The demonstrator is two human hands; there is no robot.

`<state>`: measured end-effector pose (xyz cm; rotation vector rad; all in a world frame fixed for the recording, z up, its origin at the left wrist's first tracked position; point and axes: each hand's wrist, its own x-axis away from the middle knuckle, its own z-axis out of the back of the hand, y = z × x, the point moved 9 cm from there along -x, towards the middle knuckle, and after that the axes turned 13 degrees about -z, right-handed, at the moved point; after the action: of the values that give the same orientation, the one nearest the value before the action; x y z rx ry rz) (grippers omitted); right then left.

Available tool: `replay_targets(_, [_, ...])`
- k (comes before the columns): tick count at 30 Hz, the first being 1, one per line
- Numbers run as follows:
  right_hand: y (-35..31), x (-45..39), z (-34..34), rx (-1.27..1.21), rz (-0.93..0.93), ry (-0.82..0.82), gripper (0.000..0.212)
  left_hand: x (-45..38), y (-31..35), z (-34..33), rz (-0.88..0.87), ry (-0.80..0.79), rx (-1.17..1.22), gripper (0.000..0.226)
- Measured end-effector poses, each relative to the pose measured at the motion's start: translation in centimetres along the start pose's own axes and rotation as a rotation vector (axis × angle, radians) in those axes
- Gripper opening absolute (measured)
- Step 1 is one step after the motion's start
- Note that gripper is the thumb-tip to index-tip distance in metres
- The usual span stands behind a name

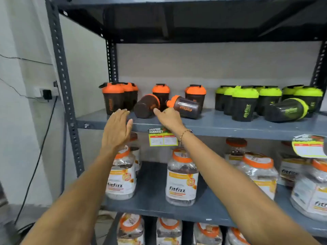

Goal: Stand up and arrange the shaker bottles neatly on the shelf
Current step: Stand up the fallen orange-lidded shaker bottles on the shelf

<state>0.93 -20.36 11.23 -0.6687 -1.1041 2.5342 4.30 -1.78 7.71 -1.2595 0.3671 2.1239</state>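
Orange-lidded tipped bottle (146, 106) hides the right hand's (169, 119) fingertips; its grip unclear. Left hand (116, 128), fingers spread, waits just beside it.

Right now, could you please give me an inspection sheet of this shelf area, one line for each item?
Surface: grey metal shelf, dusty-looking, with a price tag hanging from its front edge.
Job's things: two orange-lidded shakers lie on their sides; one green-lidded shaker lies tipped; other orange and green shakers stand upright.
Clutter: nothing seen on this shelf.
Hands: left hand open, flat, near the shelf edge; right hand reaching, fingertips at the nearer fallen orange shaker, holding nothing.
Cables: black cable hanging from a wall socket.
Surroundings: Fitfizz jars on lower shelves.
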Motion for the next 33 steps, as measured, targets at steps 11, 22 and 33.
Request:
replay_targets(11, [-2.6,-3.9,-5.6,-0.038,-0.325,-0.046,0.100,1.8,-3.5,-2.3,-0.114,0.100,-0.113,0.037])
replay_targets(22, [-3.5,-4.2,-4.0,0.228,-0.178,0.148,0.073,2.2,-3.3,-2.3,-0.129,0.271,-0.121,0.029])
replay_targets(33, [-3.3,-4.7,-4.5,-0.054,-0.408,-0.372,0.040,2.3,-3.6,-2.6,-0.148,0.239,-0.099,0.030])
